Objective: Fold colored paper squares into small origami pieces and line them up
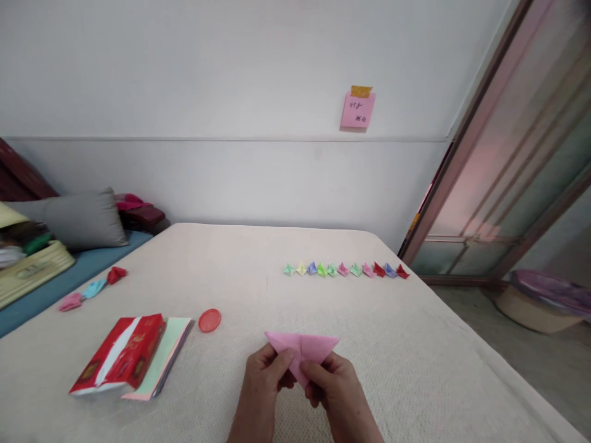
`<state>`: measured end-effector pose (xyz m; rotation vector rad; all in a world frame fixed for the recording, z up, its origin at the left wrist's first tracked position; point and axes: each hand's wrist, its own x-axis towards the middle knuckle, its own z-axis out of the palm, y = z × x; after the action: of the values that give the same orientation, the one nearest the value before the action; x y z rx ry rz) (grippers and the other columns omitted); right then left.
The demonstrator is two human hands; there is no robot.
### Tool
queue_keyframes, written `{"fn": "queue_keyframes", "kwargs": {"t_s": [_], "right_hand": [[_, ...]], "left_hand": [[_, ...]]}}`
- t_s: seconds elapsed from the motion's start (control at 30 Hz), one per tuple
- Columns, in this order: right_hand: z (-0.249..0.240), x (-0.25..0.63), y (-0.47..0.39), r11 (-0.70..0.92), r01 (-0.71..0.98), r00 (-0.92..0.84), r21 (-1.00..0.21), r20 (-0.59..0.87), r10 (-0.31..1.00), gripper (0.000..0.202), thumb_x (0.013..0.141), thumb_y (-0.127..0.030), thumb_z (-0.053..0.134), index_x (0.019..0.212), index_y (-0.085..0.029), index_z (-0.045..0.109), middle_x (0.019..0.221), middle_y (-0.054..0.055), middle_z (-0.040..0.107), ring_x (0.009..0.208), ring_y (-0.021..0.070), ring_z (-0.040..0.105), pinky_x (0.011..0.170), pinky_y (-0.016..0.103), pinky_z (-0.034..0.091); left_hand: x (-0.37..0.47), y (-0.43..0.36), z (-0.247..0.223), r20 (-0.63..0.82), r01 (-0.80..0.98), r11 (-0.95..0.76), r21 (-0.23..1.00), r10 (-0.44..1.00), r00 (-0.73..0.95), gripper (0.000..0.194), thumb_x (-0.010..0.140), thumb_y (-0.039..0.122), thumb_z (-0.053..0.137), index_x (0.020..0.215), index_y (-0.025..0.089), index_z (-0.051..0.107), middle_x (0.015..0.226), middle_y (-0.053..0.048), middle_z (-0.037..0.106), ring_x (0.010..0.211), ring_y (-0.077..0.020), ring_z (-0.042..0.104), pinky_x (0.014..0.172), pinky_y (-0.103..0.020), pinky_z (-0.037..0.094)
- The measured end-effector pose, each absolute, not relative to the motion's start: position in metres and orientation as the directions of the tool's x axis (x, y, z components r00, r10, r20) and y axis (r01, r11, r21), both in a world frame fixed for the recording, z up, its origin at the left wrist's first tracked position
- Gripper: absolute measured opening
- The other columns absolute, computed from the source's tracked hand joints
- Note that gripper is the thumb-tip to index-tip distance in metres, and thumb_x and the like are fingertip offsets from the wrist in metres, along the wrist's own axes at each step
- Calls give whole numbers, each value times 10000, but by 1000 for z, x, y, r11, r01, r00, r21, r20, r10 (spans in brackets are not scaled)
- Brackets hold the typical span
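A folded pink paper (318, 346) is held up over the near middle part of the desk (415, 369), with its wide edge on top and its point facing down. It is pinched by both hands: the left grip (266, 371) is closed on its left side, and the right grip (336, 378) is closed on its right side, with both thumbs pressed on the front. To the left, a round red lid (210, 320) is seen, then colored sheets (159, 363) partly covered by a red packet (150, 341). Farther back, a row of small folded papers (343, 270) is lined up. On the wall (231, 178), a pink note (357, 112) is taped.
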<state>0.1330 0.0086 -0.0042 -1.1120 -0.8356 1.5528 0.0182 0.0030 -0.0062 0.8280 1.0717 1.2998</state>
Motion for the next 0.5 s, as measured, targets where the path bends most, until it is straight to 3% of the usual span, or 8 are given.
{"fn": "queue_keyframes", "kwargs": {"t_s": [0.5], "right_hand": [[-7,135,9,-271,-397,-55,-877,-272,961,333,801,-383,593,562,-152,584,413,1,550,379,96,425,405,222,229]], "left_hand": [[15,5,-1,-150,-329,145,933,989,8,155,685,280,725,685,126,709,540,-12,619,502,-121,484,531,-245,341]]}}
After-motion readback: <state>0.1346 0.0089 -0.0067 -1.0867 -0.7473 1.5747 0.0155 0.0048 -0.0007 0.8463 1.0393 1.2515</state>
